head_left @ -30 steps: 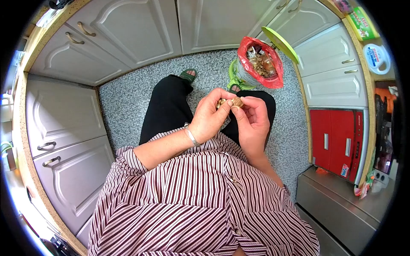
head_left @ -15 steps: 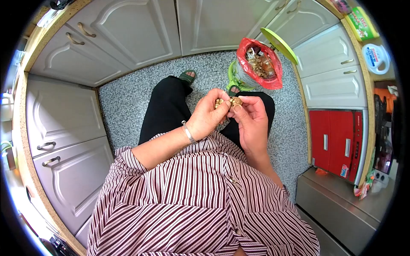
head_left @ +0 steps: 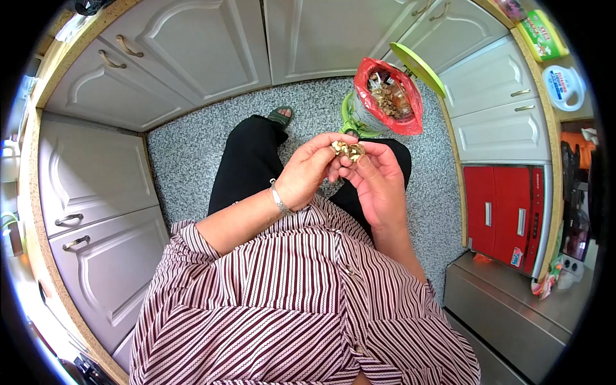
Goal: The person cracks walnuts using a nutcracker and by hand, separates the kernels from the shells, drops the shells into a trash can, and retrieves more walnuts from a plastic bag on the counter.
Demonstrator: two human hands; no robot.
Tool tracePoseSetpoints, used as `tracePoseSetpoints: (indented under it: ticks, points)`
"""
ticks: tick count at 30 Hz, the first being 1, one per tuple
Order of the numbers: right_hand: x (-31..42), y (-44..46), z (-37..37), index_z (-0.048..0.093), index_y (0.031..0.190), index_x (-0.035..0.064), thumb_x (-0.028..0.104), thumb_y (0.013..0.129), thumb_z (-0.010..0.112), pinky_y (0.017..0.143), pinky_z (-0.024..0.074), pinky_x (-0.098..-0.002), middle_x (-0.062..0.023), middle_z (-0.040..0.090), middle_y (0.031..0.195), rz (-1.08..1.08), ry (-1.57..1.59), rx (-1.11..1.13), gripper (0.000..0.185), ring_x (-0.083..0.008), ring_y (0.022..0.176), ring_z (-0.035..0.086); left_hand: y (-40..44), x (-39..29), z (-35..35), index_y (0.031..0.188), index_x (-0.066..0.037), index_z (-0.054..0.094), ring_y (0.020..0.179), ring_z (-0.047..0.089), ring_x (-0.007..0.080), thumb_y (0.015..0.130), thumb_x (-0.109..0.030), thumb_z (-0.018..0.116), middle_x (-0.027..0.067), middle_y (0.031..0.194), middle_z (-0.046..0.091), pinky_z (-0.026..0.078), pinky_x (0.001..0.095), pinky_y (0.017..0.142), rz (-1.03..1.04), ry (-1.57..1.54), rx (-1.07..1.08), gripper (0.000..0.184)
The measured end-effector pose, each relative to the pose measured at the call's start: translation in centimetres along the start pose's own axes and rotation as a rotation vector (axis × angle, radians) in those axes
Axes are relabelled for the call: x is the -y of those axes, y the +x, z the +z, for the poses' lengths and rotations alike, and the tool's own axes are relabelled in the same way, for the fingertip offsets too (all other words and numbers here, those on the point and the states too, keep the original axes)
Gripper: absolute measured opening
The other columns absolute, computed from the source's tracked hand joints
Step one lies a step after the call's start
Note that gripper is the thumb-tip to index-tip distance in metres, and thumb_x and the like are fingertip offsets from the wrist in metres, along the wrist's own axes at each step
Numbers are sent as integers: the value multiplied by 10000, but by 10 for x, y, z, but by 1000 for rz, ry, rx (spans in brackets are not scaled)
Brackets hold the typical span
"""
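Note:
Over my lap, my left hand (head_left: 310, 172) pinches a piece of cracked walnut (head_left: 338, 147) with pale insides showing. My right hand (head_left: 378, 181), close beside it, has its thumb and fingers on another open walnut piece (head_left: 353, 152). The two pieces touch or nearly touch. Fingers cover parts of both. Beyond my hands stands a bin lined with a red bag (head_left: 363, 95), and brown shells and wrappers (head_left: 389, 96) lie inside it.
The bin's green lid (head_left: 419, 69) stands raised. Grey cabinets (head_left: 192, 45) surround the speckled floor (head_left: 192, 144). To the right are a red-fronted appliance (head_left: 478, 205), a white bottle (head_left: 564, 88) and a green pack (head_left: 542, 35).
My hands have turned the walnut pieces, so more of the pale inside shows. My left hand has shifted slightly. The bin appears a little lower and further left.

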State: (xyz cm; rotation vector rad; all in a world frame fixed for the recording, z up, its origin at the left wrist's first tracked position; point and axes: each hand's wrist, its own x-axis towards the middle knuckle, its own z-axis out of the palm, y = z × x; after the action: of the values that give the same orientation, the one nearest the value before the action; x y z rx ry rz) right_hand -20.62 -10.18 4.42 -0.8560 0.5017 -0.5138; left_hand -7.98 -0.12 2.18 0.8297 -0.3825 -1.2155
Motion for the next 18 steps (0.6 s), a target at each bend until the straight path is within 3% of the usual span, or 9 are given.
tracePoseSetpoints:
  ticks: [7, 11, 13, 18]
  points:
    - [6, 0, -2, 564, 1134, -4, 61, 968, 584, 793, 563, -305, -110, 662, 1017, 13, -1, 8, 179, -173, 896, 659, -1, -11, 5, 1184, 1, 547, 789, 569, 92, 915, -2, 394, 72, 1045, 621, 475, 221, 662, -131, -264, -4, 310]
    - [8, -1, -7, 565, 1136, 1, 87, 970, 589, 775, 569, -318, -102, 663, 1020, 47, 37, -7, 188, -177, 886, 663, -2, -10, 0, 1139, -6, 546, 821, 581, 99, 941, -23, 434, 57, 1020, 612, 476, 212, 662, -103, -242, 71, 229]
    - [9, -1, -10, 565, 1133, 3, 96, 968, 595, 766, 572, -323, -99, 663, 1020, 60, 61, -2, 192, -177, 883, 663, -1, -7, -2, 1092, -39, 553, 731, 553, 79, 967, -91, 537, 22, 932, 594, 437, 201, 584, -90, -265, 62, 136]
    - [9, -2, -13, 562, 1104, 20, 107, 955, 620, 705, 572, -322, -78, 658, 990, 101, 110, 14, 182, -164, 819, 654, -1, -12, 3, 1063, -79, 560, 597, 459, 38, 944, -149, 650, -22, 815, 554, 346, 204, 490, -67, -104, 66, 165]
